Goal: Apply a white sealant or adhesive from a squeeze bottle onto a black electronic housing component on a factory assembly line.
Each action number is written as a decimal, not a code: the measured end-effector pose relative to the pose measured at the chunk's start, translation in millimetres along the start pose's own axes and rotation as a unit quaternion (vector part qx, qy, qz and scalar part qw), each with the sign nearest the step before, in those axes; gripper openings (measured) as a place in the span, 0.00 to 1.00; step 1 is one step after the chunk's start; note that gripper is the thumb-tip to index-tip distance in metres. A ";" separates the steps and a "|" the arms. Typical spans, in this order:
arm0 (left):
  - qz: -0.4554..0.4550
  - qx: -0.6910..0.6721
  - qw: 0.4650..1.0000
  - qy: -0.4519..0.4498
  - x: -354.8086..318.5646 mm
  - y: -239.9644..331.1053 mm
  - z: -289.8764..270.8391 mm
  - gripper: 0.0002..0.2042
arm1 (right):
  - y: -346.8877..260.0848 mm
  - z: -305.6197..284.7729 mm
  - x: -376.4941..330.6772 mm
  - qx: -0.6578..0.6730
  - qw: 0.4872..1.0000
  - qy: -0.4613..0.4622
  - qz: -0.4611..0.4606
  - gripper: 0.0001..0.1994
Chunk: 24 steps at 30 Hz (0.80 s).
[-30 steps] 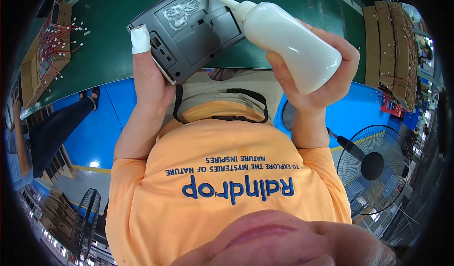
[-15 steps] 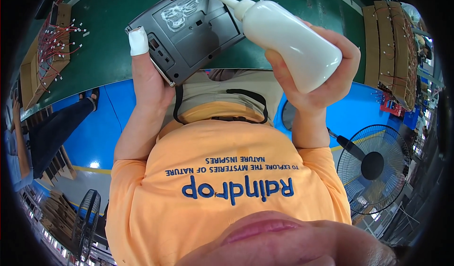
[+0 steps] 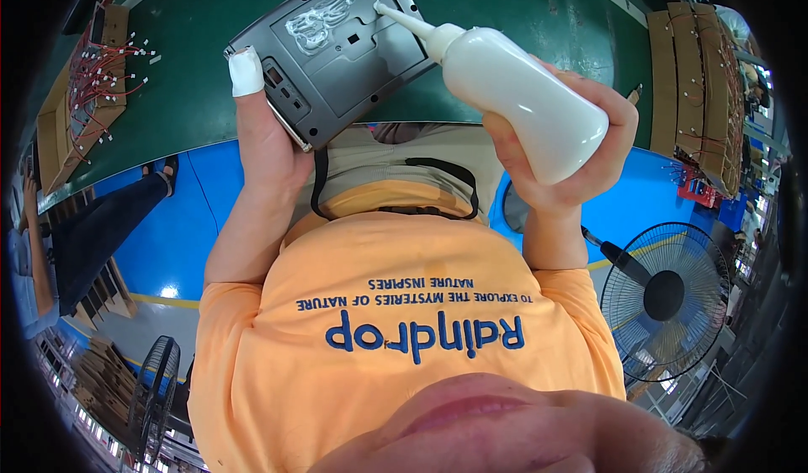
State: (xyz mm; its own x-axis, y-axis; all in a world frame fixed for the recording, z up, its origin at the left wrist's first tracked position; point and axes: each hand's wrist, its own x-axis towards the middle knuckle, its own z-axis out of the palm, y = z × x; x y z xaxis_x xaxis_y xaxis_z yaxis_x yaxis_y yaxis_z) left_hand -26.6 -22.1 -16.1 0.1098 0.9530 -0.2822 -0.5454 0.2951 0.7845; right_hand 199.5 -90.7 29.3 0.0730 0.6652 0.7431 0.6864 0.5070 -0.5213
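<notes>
My left hand (image 3: 265,128) grips the lower left edge of a grey plastic housing (image 3: 337,48), its thumb wrapped in white tape. The housing is tilted over the green table (image 3: 522,10). White glue lines lie across its upper recessed part. My right hand (image 3: 564,153) is wrapped around a white squeeze bottle (image 3: 522,103). The bottle's thin nozzle touches the housing near its upper right corner, at the end of the glue bead.
Cardboard trays with red wired parts (image 3: 84,86) sit on the table at left, and brown cardboard trays (image 3: 699,77) at right. A standing fan (image 3: 665,296) is on the blue floor at right, another fan (image 3: 151,389) at lower left. A person's legs (image 3: 101,220) are at left.
The glue bead on the housing has grown a little longer. The bottle's nozzle has shifted slightly along the housing's top. Both hands keep their grips.
</notes>
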 end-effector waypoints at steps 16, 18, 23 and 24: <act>-0.001 -0.004 1.000 -0.001 -1.8 1.6 1.8 0.29 | -5.2 -2.1 -5.0 0.023 0.999 -0.016 0.026 0.34; -0.005 -0.007 1.000 -0.006 -2.5 1.6 1.9 0.29 | -6.6 -3.3 -5.6 0.028 0.998 -0.027 0.046 0.33; -0.005 -0.002 1.000 -0.008 -3.3 2.1 1.7 0.29 | -1.5 -2.5 -3.9 -0.001 1.000 -0.001 0.013 0.34; -0.007 0.003 1.000 -0.013 -3.2 2.4 1.5 0.30 | -1.0 -2.2 -4.0 0.000 1.000 -0.001 0.009 0.34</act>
State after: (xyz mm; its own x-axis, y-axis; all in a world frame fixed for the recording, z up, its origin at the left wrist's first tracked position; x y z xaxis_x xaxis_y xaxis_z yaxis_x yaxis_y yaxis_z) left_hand -27.0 -24.3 -12.5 0.1389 0.9504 -0.2781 -0.5391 0.3082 0.7838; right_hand 200.2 -95.0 27.8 0.0838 0.6756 0.7325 0.6844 0.4952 -0.5351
